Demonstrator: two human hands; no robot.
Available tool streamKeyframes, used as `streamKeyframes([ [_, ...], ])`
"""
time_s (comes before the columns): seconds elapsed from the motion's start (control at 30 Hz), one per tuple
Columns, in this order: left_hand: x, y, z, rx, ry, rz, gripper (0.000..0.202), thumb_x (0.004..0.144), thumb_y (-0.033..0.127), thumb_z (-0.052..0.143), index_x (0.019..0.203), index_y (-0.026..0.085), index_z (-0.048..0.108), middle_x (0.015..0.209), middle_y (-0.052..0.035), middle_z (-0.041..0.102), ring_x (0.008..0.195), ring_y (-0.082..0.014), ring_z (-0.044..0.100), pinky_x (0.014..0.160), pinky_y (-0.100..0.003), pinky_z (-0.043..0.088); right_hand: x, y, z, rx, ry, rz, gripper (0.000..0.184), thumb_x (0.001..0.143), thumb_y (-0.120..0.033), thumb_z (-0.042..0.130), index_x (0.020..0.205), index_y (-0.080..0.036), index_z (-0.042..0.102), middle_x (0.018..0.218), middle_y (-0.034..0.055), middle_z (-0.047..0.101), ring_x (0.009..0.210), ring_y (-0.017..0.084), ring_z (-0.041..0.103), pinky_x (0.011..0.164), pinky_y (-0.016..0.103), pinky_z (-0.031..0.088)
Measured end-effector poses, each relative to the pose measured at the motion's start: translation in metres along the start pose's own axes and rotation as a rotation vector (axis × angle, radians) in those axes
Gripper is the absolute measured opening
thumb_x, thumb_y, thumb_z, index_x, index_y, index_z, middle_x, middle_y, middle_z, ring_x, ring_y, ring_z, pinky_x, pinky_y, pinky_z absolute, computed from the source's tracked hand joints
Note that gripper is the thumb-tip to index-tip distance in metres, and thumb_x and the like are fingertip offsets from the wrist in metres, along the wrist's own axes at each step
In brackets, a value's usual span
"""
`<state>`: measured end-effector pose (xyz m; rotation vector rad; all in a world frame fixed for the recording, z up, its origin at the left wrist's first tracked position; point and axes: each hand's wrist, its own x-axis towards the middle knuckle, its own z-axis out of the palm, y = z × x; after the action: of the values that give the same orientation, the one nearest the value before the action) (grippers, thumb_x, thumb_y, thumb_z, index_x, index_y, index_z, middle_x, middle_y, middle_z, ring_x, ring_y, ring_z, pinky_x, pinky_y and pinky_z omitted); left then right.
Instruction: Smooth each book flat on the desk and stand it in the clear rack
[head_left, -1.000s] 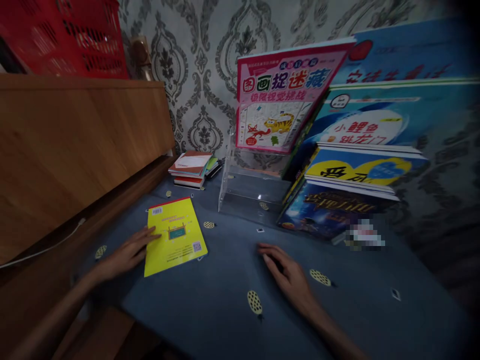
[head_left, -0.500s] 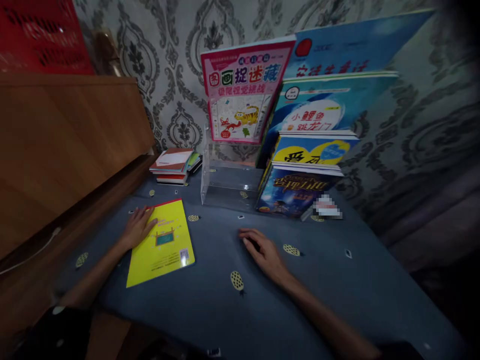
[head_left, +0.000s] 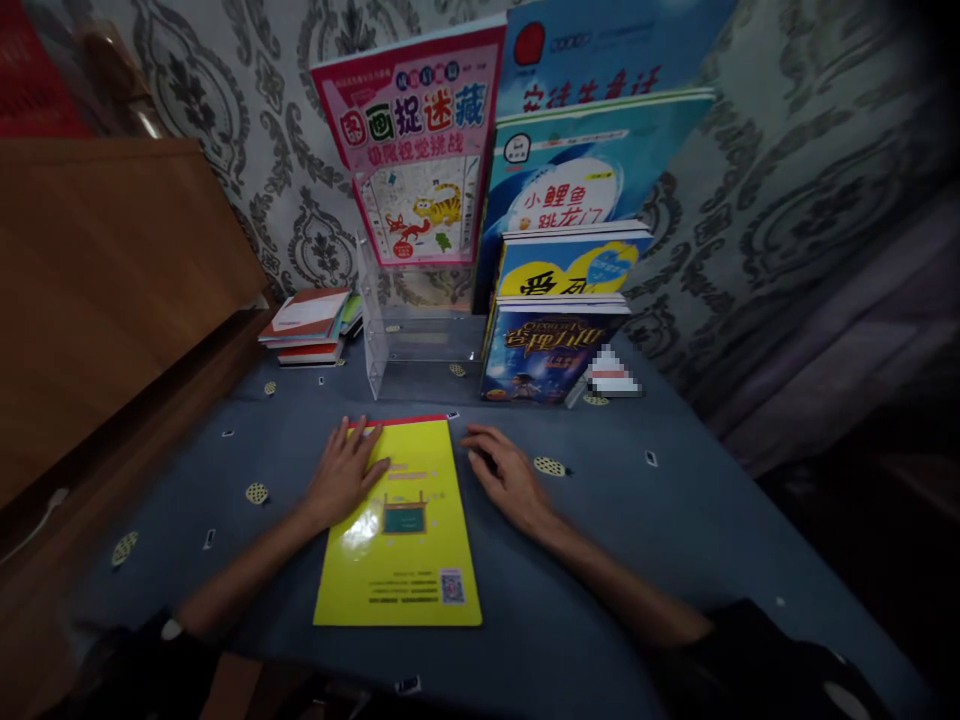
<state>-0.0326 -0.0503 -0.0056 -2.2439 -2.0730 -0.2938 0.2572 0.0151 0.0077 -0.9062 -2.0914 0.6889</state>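
Observation:
A yellow book (head_left: 409, 560) with a red top edge lies flat on the table, a green chalkboard picture and a QR code on its cover. My left hand (head_left: 346, 470) rests flat on its upper left part with the fingers spread. Just beyond the book's upper right edge, my right hand (head_left: 506, 475) lies on the tablecloth. Its fingers are loosely bent and apart, and nothing shows in them.
Behind the hands stands a clear acrylic rack (head_left: 424, 375) holding a pink book (head_left: 420, 160), a blue storybook (head_left: 532, 350) and several others. A small book stack (head_left: 307, 325) sits left of it. A wooden cabinet (head_left: 112, 300) borders the blue tablecloth (head_left: 570, 610).
The yellow book has slid right along the table under my left hand and now lies straighter, close to my right hand. My view has shifted a little to the right.

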Motion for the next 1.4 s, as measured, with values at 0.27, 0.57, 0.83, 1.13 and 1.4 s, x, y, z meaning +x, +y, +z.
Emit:
streamKeyframes([
  [0.27,0.041,0.082,0.015,-0.133,0.022,0.113,0.063,0.1,0.057,0.04,0.15,0.019,0.043,0.16,-0.0179,0.035,0.152,-0.0413,0.018,0.117,-0.064,0.027,-0.006,0.024,-0.022,-0.23,0.045,0.0,0.027,0.094,-0.02,0.047,0.112,-0.021,0.068,0.129,0.0133,0.063,0.119,0.029,0.059,0.1,0.049,0.049],
  [0.57,0.031,0.056,0.003,-0.231,0.12,0.167,0.049,0.104,0.043,0.034,0.14,0.016,0.052,0.147,-0.0155,0.054,0.137,-0.0292,0.051,0.115,-0.05,0.041,-0.023,0.02,-0.028,-0.393,0.003,0.018,0.029,0.096,-0.02,0.044,0.114,-0.018,0.067,0.125,0.0166,0.062,0.116,0.032,0.056,0.095,0.051,0.049],
  [0.83,0.042,0.057,-0.008,-0.142,0.072,0.303,0.046,0.103,0.037,0.035,0.138,0.014,0.054,0.145,-0.0158,0.056,0.138,-0.0302,0.05,0.117,-0.053,0.039,-0.024,0.014,-0.03,-0.394,0.02,0.009,0.03,0.095,-0.017,0.045,0.114,-0.02,0.067,0.12,0.0157,0.064,0.111,0.032,0.057,0.091,0.052,0.051],
  [1.13,0.061,0.074,-0.006,-0.205,-0.006,0.397,0.048,0.104,0.039,0.034,0.142,0.015,0.052,0.149,-0.0128,0.053,0.141,-0.0268,0.047,0.117,-0.046,0.04,-0.024,0.013,-0.032,-0.368,0.005,0.016,0.029,0.095,-0.016,0.046,0.113,-0.019,0.068,0.119,0.016,0.065,0.11,0.031,0.059,0.092,0.053,0.052],
  [1.4,0.078,0.091,0.0,-0.196,-0.024,0.524,0.046,0.105,0.035,0.034,0.142,0.013,0.05,0.151,-0.0147,0.05,0.142,-0.025,0.046,0.118,-0.044,0.038,-0.023,0.009,-0.034,-0.372,-0.003,0.025,0.026,0.094,-0.014,0.047,0.108,-0.018,0.068,0.119,0.0155,0.065,0.107,0.03,0.059,0.091,0.049,0.053],
])
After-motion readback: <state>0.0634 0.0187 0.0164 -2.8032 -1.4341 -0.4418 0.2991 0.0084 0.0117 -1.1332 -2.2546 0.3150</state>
